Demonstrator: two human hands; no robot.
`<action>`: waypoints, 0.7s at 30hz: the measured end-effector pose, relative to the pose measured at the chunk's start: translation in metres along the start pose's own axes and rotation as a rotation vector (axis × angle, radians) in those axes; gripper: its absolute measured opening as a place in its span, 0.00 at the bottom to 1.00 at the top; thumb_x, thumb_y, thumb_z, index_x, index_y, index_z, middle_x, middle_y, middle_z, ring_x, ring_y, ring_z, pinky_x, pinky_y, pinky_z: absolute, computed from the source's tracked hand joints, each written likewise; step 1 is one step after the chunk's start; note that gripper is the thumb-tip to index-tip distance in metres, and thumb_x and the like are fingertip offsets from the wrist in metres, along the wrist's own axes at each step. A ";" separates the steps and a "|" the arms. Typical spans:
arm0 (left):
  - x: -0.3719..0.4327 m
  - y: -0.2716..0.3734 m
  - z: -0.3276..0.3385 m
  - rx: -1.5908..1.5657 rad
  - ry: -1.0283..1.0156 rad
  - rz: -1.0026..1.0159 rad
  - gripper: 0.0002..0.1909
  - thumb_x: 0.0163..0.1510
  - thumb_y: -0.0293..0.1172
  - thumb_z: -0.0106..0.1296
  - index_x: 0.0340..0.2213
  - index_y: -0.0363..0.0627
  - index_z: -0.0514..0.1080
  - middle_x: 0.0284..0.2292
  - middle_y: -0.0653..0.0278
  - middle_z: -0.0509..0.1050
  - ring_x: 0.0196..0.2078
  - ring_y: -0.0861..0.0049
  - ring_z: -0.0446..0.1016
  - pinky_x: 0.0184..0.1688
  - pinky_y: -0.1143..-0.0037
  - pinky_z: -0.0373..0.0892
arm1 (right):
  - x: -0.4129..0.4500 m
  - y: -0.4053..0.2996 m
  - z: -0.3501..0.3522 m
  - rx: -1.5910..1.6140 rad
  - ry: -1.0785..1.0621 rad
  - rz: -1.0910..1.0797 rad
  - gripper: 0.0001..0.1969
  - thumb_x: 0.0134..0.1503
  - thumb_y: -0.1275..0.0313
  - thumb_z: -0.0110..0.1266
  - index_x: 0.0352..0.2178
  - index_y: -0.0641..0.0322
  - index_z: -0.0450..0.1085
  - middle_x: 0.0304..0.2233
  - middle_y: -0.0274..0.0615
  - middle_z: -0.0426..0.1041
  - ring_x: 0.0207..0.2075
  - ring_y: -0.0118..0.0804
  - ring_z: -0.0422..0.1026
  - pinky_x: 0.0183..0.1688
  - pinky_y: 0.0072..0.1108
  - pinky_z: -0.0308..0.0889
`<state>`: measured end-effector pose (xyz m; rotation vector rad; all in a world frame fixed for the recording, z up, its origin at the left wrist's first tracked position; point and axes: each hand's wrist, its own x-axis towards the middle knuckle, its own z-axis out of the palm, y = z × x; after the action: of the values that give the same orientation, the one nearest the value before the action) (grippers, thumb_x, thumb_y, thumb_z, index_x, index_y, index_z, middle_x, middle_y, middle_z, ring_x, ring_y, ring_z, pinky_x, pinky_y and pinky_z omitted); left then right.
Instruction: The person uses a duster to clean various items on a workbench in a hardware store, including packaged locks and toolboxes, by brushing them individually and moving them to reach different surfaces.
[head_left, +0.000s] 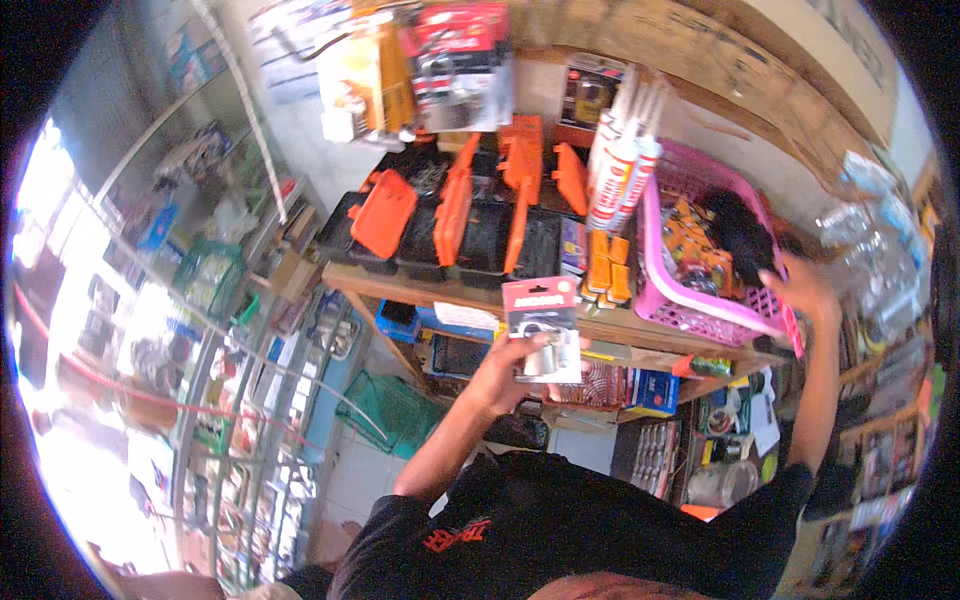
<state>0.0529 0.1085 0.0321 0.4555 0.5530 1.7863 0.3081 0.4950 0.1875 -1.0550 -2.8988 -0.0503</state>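
My left hand (504, 371) holds a carded padlock (541, 330) in a red and white blister pack, before the edge of a wooden shelf (465, 294). My right hand (804, 285) is blurred, at the right side of a pink plastic basket (664, 296). Beside its fingers lies a fuzzy black thing (739, 232), and a bright pink strip (790, 326) shows below the palm; whether the hand grips either cannot be told. Small orange packs (690, 236) fill part of the basket.
Black bins with orange lids (384, 214) stand on the shelf, left of white sealant tubes (622, 180) and small orange packs (609, 270). More carded padlocks (457, 75) hang above. Glass display shelving (247, 420) runs along the left. A green net (386, 412) is on the floor.
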 end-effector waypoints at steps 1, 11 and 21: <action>-0.007 0.005 -0.010 -0.046 0.000 0.057 0.25 0.55 0.36 0.48 0.52 0.38 0.59 0.46 0.45 0.71 0.43 0.54 0.75 0.31 0.63 0.76 | -0.003 0.020 0.017 0.055 -0.079 0.040 0.25 0.51 0.52 0.57 0.40 0.65 0.68 0.28 0.51 0.74 0.31 0.50 0.74 0.36 0.35 0.68; -0.049 0.030 -0.039 -0.356 0.207 0.421 0.31 0.57 0.52 0.37 0.49 0.36 0.64 0.44 0.44 0.71 0.48 0.51 0.71 0.51 0.50 0.64 | -0.045 0.031 0.070 0.626 0.321 0.097 0.19 0.58 0.72 0.51 0.51 0.66 0.64 0.35 0.36 0.69 0.34 0.26 0.65 0.40 0.19 0.63; -0.065 0.028 -0.061 -0.418 0.170 0.521 0.40 0.55 0.65 0.31 0.56 0.44 0.59 0.52 0.41 0.64 0.51 0.44 0.67 0.54 0.45 0.59 | -0.124 -0.098 0.178 1.201 0.736 0.223 0.21 0.59 0.71 0.50 0.53 0.66 0.62 0.24 0.27 0.60 0.24 0.18 0.57 0.26 0.13 0.53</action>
<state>0.0143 0.0308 -0.0036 0.1609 0.1641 2.3857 0.3327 0.3490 0.0009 -0.7969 -1.6125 0.9383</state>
